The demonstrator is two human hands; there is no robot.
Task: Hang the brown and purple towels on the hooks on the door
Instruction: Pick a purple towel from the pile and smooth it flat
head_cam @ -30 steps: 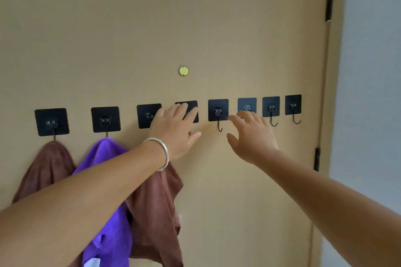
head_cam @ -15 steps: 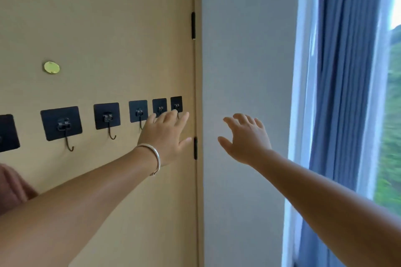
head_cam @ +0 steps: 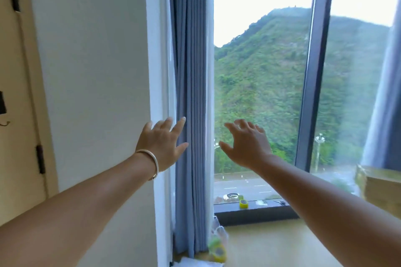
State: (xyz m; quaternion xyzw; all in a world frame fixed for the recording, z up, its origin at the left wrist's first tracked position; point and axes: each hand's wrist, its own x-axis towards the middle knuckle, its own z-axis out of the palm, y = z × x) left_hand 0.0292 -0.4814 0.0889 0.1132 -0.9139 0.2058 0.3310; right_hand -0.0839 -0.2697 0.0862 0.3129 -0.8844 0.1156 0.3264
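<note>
Facing the window [head_cam: 260,93], your left hand [head_cam: 161,143] and right hand [head_cam: 247,145] spread wide, holding nothing; towels out of view, door [head_cam: 13,93] at left edge, progress unclear.

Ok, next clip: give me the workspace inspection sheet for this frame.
Surface: door only at left edge, one black hook partly visible.
Job's things: towels nothing seen.
Clutter: yellow-green tape roll and scissors on window sill; blurred plastic bag below.
Grippers: left hand with bracelet, right hand, both open, holding nothing.
Cables: nothing seen.
Surroundings: white wall, blue curtain, window onto green hill.
</note>
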